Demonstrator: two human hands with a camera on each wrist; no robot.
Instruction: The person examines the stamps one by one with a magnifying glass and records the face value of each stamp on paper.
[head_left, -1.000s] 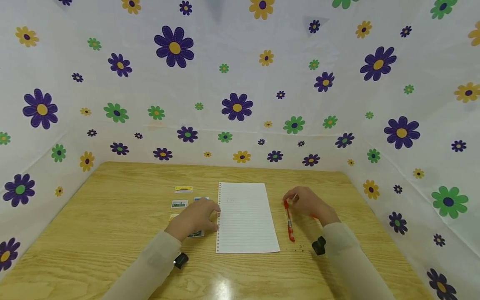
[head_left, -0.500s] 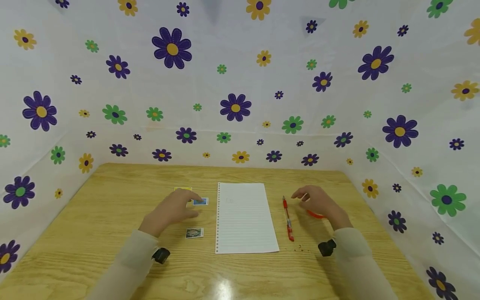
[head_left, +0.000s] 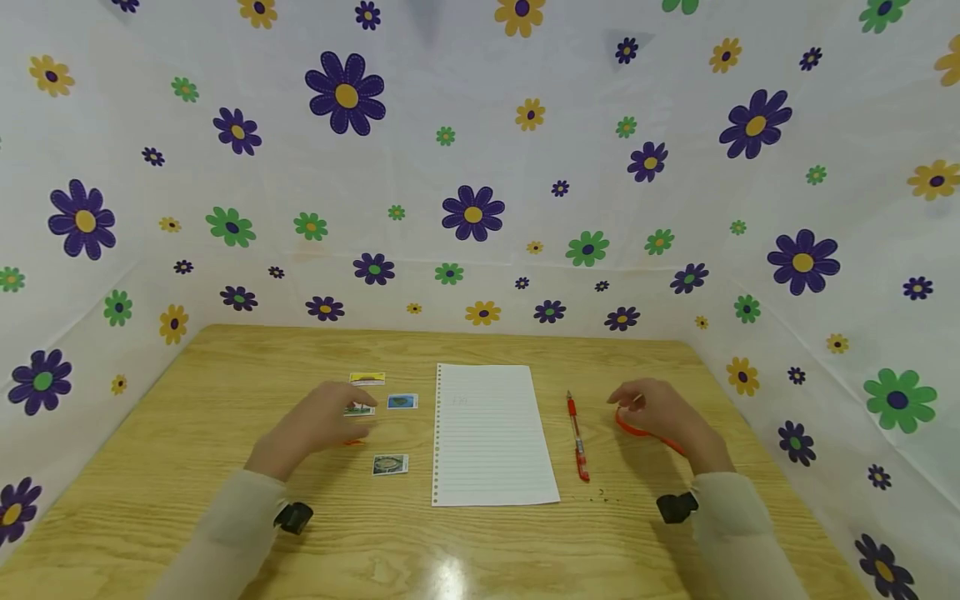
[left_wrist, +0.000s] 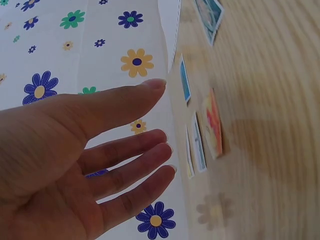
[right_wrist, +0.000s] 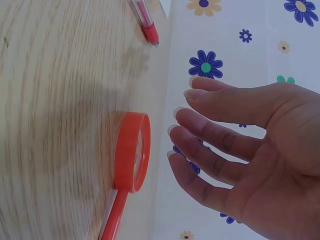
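Observation:
My left hand (head_left: pixel 306 427) hovers with relaxed fingers over a group of small stamp-like pictures, holding nothing. A yellow one (head_left: pixel 367 378), a blue one (head_left: pixel 402 401) and a dark one with an oval (head_left: pixel 390 464) lie uncovered; another with red and green (head_left: pixel 360 410) is partly hidden. An orange one (left_wrist: pixel 214 125) shows more fully in the left wrist view. Over a red magnifying glass (right_wrist: pixel 131 152) is my right hand (head_left: pixel 666 417), fingers loosely bent and apart from it. The hand covers part of the lens ring in the head view.
Between the hands lies a lined sheet of paper (head_left: pixel 491 442) with punched holes and faint marks at upper left. To its right rests a red pen (head_left: pixel 576 437), tip pointing away. Small dark crumbs (head_left: pixel 602 498) dot the wooden table (head_left: pixel 480 542). Flowered cloth (head_left: pixel 480 150) surrounds the table.
My left hand has drawn left from the paper's edge, uncovering some pictures. My right hand has moved right from the pen's tip end to above the magnifying glass.

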